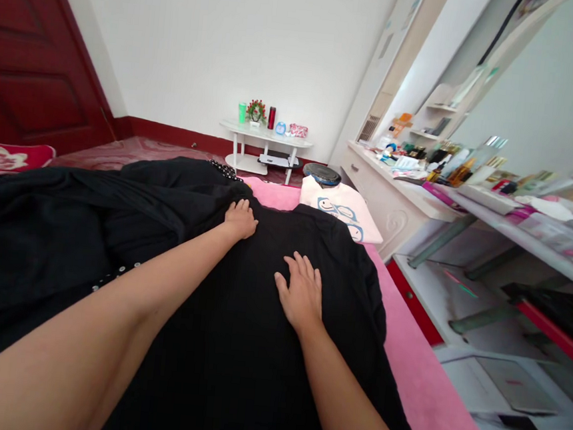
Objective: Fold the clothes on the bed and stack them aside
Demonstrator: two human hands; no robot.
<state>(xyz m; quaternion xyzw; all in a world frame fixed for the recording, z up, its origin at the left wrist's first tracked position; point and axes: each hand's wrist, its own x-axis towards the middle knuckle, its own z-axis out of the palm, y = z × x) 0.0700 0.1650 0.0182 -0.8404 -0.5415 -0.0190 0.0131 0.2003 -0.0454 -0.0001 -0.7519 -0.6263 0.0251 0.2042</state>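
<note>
A black long garment, which looks like a top or dress (235,344), lies spread out in front of me with its neckline at the far end. My left hand (242,220) rests on its far left shoulder area, fingers together and laid on the cloth. Nearer the middle right, my right hand (302,293) lies flat on the same fabric with its fingers apart. Neither hand grips anything that I can see. Left of it, a second heap of black cloth (55,221) with white-dotted trim is bunched up, partly behind my left forearm.
Pink bedding (423,374) shows under the garment. Beyond lies a folded pale pink shirt (342,203) with a blue print. A dressing table (399,188) full of bottles stands on the right. At the back wall is a small white table (263,134); a red cushion (5,158) is far left.
</note>
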